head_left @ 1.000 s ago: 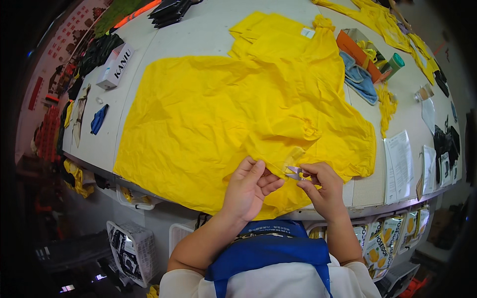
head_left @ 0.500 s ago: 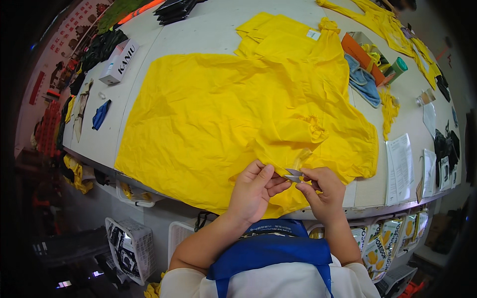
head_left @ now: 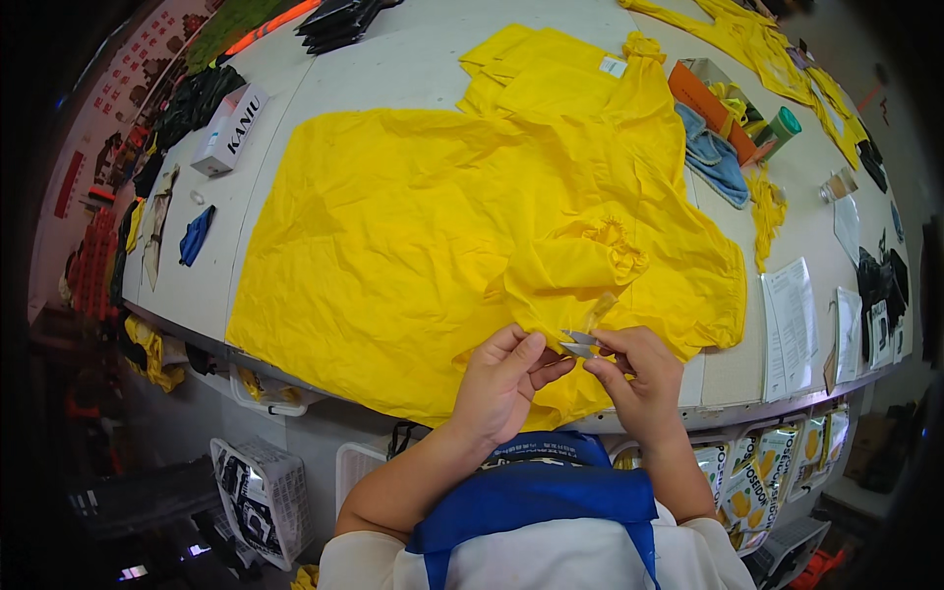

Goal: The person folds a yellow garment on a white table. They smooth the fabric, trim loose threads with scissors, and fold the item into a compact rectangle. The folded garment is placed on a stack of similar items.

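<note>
A large yellow garment [head_left: 393, 226] of thin, creased fabric lies spread over the table, its gathered, elasticated opening [head_left: 619, 251] bunched up on top. My left hand [head_left: 500, 383] pinches the near edge of the fabric between thumb and fingers. Small metal thread snips [head_left: 580, 344] are gripped in my right hand [head_left: 644, 383], with their blades apart and pointing at the cloth by my left fingertips. Just beyond the snips a translucent strip [head_left: 600, 311] shows against the yellow; what it belongs to I cannot tell.
Folded yellow fabric [head_left: 551, 74] lies beyond the garment. To the right are an orange box [head_left: 710, 103], a blue cloth [head_left: 713, 157], a green cylinder [head_left: 782, 128] and paper sheets [head_left: 790, 329]. A white box [head_left: 228, 133] stands at left. White baskets [head_left: 280, 501] sit below the table edge.
The view has shifted slightly. Both hands stay at the fabric edge, and the snips are at nearly the same spot with their blades still apart.
</note>
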`<act>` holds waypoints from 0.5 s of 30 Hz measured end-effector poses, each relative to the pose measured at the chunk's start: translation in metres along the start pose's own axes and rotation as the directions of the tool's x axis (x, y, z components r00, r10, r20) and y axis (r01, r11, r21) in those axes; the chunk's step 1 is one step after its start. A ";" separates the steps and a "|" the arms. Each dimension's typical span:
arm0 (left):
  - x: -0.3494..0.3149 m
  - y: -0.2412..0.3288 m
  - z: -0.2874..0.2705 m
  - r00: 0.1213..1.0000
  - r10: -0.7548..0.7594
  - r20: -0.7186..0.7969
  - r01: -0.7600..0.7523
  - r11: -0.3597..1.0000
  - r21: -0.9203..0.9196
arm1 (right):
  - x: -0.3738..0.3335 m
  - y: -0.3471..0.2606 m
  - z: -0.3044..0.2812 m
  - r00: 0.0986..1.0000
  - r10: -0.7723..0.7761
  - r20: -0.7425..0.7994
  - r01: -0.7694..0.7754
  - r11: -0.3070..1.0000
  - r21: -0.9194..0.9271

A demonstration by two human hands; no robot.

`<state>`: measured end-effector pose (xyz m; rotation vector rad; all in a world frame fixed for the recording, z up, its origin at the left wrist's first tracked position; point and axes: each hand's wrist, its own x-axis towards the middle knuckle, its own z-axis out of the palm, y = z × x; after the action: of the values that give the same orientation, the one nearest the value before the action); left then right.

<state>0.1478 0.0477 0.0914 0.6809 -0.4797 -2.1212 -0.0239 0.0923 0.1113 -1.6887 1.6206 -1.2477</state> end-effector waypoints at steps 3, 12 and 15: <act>0.001 -0.001 0.000 1.000 0.000 0.018 0.000 1.000 0.001 | 0.002 0.001 0.000 1.000 -0.015 -0.007 0.015 1.000 0.020; 0.002 0.005 0.011 0.997 -0.057 -0.047 0.057 0.998 -0.015 | 0.004 0.007 0.005 0.995 -0.084 -0.044 0.084 0.996 -0.001; 0.003 0.005 0.014 0.997 -0.062 -0.055 0.061 0.998 -0.019 | 0.000 0.021 0.011 0.991 -0.078 -0.109 0.091 0.988 0.126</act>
<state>0.1404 0.0435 0.1044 0.7513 -0.4145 -2.1550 -0.0249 0.0860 0.0880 -1.6511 1.5031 -1.4727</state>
